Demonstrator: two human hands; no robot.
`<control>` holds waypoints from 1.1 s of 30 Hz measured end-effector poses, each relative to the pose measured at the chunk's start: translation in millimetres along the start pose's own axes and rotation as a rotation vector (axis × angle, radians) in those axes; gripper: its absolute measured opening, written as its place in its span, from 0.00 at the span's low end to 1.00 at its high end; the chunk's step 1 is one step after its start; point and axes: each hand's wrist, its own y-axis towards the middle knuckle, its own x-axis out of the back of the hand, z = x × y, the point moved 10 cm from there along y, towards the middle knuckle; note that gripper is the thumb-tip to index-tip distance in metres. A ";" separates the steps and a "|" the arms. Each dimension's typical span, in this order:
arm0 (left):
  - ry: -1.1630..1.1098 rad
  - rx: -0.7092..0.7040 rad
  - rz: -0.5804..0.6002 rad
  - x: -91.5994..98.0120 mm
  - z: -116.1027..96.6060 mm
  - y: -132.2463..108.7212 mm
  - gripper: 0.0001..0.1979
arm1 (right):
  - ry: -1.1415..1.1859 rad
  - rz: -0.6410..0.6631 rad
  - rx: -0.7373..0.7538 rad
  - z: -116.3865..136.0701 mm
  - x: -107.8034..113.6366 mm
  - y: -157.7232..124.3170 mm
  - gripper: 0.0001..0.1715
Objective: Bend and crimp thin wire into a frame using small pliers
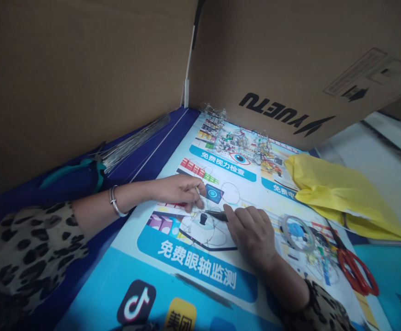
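Note:
My left hand (183, 189) is closed, thumb and fingers pinched together on a thin wire (205, 236) that curves in loops over the printed sheet. My right hand (251, 232) is wrapped round dark tweezers (217, 215), whose tips point left toward the left fingertips and meet the wire or lie very close to it. The exact contact is too small to make out. Between and below the hands, the fine loops are hard to tell from the sheet's print. Another thin wire ring (230, 193) rests just above the hands.
Teal-handled pliers (100, 172) and a bundle of straight wires (134, 140) lie left. Tangled wire pieces (238, 140) sit at the back. Right are a tape roll (297, 233), red-handled scissors (357, 271) and a yellow bag (338, 193). Cardboard (272, 59) walls the back.

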 end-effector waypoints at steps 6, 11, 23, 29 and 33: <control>0.016 -0.005 0.016 0.2 1.6 0.2 0.09 | 0.038 0.005 -0.012 -0.8 -0.2 0.9 0.15; -0.002 -0.023 0.028 -0.9 2.1 0.3 0.09 | 0.122 0.002 -0.069 -6.7 -1.8 2.6 0.13; 0.083 0.020 -0.046 0.4 5.5 1.1 0.08 | 0.116 0.000 -0.070 -6.8 -1.2 3.2 0.12; 0.122 0.018 -0.061 0.8 7.2 1.8 0.08 | 0.107 0.016 -0.069 -6.0 -3.4 2.8 0.13; 0.261 -0.015 -0.080 2.2 1.4 1.8 0.09 | 0.111 0.028 -0.082 -6.4 -4.6 2.5 0.13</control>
